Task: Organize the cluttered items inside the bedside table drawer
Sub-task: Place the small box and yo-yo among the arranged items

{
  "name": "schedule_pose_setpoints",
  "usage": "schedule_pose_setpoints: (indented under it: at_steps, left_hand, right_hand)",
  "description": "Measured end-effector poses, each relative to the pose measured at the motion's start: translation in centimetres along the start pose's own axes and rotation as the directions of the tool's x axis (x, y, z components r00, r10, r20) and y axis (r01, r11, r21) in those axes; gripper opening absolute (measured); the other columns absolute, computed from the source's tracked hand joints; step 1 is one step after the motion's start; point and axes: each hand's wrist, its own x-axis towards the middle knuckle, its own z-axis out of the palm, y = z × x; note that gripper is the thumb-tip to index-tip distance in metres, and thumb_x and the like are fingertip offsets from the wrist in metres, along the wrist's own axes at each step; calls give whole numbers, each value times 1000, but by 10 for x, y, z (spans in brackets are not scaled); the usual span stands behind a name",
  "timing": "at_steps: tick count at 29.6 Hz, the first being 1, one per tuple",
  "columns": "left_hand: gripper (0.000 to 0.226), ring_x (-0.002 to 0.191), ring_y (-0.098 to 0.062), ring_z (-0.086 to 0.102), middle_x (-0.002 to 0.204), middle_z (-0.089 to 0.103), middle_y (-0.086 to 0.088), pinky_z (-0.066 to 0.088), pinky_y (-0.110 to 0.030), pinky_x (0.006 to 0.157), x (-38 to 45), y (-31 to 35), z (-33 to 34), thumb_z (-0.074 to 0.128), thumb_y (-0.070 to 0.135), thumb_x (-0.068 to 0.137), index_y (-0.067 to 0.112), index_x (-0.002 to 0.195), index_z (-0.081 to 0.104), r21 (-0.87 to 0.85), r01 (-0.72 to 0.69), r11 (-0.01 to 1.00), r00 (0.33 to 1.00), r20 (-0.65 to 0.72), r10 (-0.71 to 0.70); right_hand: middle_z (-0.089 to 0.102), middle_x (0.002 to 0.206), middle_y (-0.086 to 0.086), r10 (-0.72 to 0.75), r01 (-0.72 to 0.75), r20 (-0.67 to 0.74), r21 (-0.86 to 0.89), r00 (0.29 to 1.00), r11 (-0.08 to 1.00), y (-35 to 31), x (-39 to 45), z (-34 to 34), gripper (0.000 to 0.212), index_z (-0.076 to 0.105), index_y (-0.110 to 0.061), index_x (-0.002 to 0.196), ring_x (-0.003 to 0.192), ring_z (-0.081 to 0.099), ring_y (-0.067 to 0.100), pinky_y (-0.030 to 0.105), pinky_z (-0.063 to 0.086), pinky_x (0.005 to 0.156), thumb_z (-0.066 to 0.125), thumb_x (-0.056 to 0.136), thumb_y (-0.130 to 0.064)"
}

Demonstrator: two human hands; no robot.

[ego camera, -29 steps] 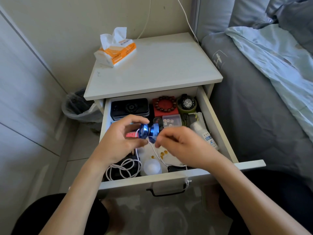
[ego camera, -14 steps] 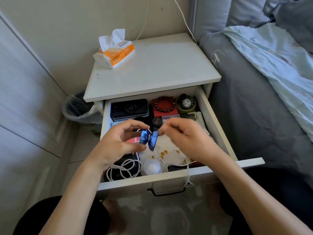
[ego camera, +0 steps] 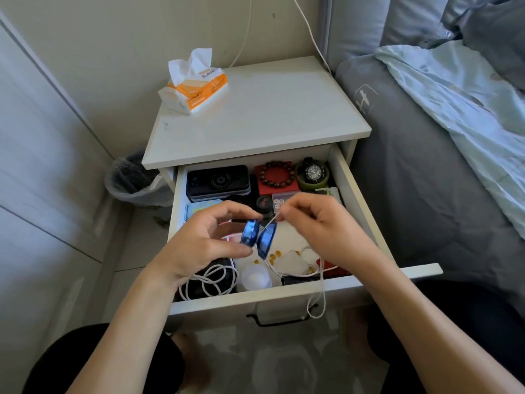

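The white drawer of the bedside table stands pulled out. Above its middle my left hand grips a blue metal yo-yo by one side. My right hand pinches the yo-yo's white string just above the gap between the two halves. The string runs down through the drawer and hangs over its front edge. Inside lie a black case, a bead bracelet on a red box, a watch, a coiled white cable and a translucent cup.
A tissue pack lies on the bedside table top. A bin with a liner stands to the left by the wall. The bed with a grey cover runs along the right side. Small amber pieces lie in the drawer.
My right hand has risen from below the yo-yo to above it, drawing the string taut. The yo-yo turned in my left hand and sits slightly lower.
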Motion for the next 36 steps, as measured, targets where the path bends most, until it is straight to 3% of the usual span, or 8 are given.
schedule_pose_setpoints:
  at_steps: [5,8,13,19,22,28,31,36]
  left_hand:
    - [48,108,-34,67,121,67,-10,59,-45,83,1,4,2,83,5,69,19,112,68,-381,-76,922,993,-111,36]
    - [45,107,-33,69,117,69,-8,59,-51,85,5,4,5,79,0,71,22,109,70,-121,-30,992,950,-313,-9]
    - [46,112,-24,67,120,68,-4,58,-42,90,-4,6,-2,83,6,71,24,111,69,72,77,994,996,49,-80]
    - [46,105,-35,67,117,68,-10,59,-46,84,-1,8,0,82,1,70,19,110,69,-433,-86,897,991,-132,31]
    - [44,104,-32,69,113,68,-7,60,-46,83,6,6,4,78,-2,70,23,106,71,-117,-54,992,947,-322,13]
    - [46,116,-33,64,128,64,-13,58,-50,89,-8,7,-5,84,8,71,20,113,68,-93,-54,994,993,102,63]
    - [44,113,-33,66,125,66,-11,59,-44,83,-4,11,0,80,0,74,18,112,68,-305,-132,943,989,-102,106]
    - [47,111,-22,67,113,70,0,58,-38,87,3,10,9,79,-10,74,18,111,68,175,-21,984,991,-124,43]
  right_hand:
    - [56,57,-14,111,-81,166,-176,980,981,6,-2,8,20,69,-26,87,46,44,4,19,35,44,54,98,-34]
    - [60,66,-11,58,3,368,-164,928,986,-1,-6,18,19,71,-26,88,54,50,6,23,42,52,56,97,-35]
    - [52,55,-9,20,-27,89,82,996,996,-7,1,-4,21,70,-26,83,48,42,7,23,35,46,55,98,-30]
    - [64,72,-6,94,-17,298,-253,950,967,0,-6,9,19,69,-22,90,61,56,7,28,48,57,54,98,-30]
    - [61,66,-9,15,39,422,-119,907,992,-8,-10,17,19,69,-23,87,56,51,3,22,43,54,55,97,-30]
    - [52,56,-3,45,-45,-3,35,999,998,-2,2,-11,23,68,-29,81,50,45,12,31,40,49,54,98,-30]
    - [56,57,-10,139,-119,161,-124,977,985,5,0,-5,22,67,-30,82,50,46,8,29,40,49,53,98,-30]
    - [52,56,-9,14,-92,405,173,914,981,-6,-4,8,21,70,-21,83,51,48,7,19,42,51,56,96,-31]
